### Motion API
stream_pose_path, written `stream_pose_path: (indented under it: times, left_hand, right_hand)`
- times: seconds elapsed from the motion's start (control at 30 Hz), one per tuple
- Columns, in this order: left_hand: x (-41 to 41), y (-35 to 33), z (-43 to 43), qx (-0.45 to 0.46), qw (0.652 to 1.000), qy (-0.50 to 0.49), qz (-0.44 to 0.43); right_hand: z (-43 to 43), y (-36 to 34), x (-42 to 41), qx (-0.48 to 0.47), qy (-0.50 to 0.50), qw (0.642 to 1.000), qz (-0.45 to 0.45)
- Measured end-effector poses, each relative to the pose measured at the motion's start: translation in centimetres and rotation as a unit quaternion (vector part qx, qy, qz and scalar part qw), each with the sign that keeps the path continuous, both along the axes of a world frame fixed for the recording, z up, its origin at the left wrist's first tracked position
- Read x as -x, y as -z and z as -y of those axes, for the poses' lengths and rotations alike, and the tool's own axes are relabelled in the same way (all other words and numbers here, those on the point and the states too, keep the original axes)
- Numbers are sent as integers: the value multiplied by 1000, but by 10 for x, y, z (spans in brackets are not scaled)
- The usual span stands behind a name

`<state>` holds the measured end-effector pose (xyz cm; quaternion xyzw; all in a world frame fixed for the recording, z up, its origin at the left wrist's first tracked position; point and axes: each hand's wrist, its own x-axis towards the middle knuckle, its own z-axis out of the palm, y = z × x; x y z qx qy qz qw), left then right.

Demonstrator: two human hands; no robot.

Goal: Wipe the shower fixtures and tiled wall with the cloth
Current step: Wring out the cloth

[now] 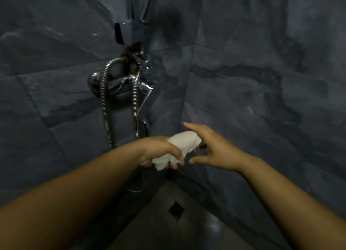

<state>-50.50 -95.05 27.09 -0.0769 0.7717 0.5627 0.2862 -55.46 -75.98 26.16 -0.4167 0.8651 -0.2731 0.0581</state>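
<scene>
So here's where we're at: cloth [184, 141] is bunched up in our left hand [161, 150], fingers curled round it, held in mid-air in front of the shower corner. It's below the mixer [119, 85] and isn't touching tile or chrome. Our right hand [215, 148] is spread wide, fingers straight, just beside the loose end of the cloth. We can't tell if it actually touches.

Our take on doing this bit well: a wad like that only wipes with one little lump, so we'd use the free hand to flatten or fold it into a pad first. Then chrome first, top to bottom, then the wall [252, 72] in overlapping passes.

Stuff in the way:
- The hose [104, 109] hangs in two long loops in front of the tiles under the mixer. We'd probably need to lift it aside to get behind it.
- There's brownish gunk at the joint between the mixer and the holder [129, 32] above it. That likely needs more pressure.
- It's a tight corner and really dim, so missed streaks would be hard to spot.

Drain [176, 210] sits in the floor [159, 231] below us.
</scene>
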Motion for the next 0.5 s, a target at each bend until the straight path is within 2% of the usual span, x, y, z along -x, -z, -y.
stream_pose_path:
  times: [0.07,0.2,0.23,0.3,0.33,0.37,0.4,0.43,0.47,0.5]
  left_hand:
    - [12,3,-22,-8,1000,3,30]
    - [31,3,-52,-52,995,19,83]
    - [43,6,-69,-34,995,11,93]
    - [69,25,-96,37,990,-77,108]
    - [65,27,-99,81,991,-76,77]
    - [73,20,-112,146,976,-133,91]
    - [78,26,-124,275,956,-78,71]
    - [97,29,-136,318,946,-63,-32]
    - [102,28,-142,301,948,9,-101]
    - [100,22,-146,294,948,44,-116]
  right_hand:
    - [-14,7,2,-20,13,999,-37]
    - [-36,11,22,-81,91,969,-215]
    - [-44,12,30,-93,101,958,-250]
    - [-62,18,50,-89,69,947,-300]
    - [-71,21,62,-76,47,943,-320]
    - [-81,24,75,-68,28,939,-336]
    - [-89,27,88,-60,14,940,-335]
    - [-92,31,99,-45,2,944,-327]
    - [-93,34,107,-32,-14,951,-308]
    - [-94,36,114,-25,-28,957,-286]
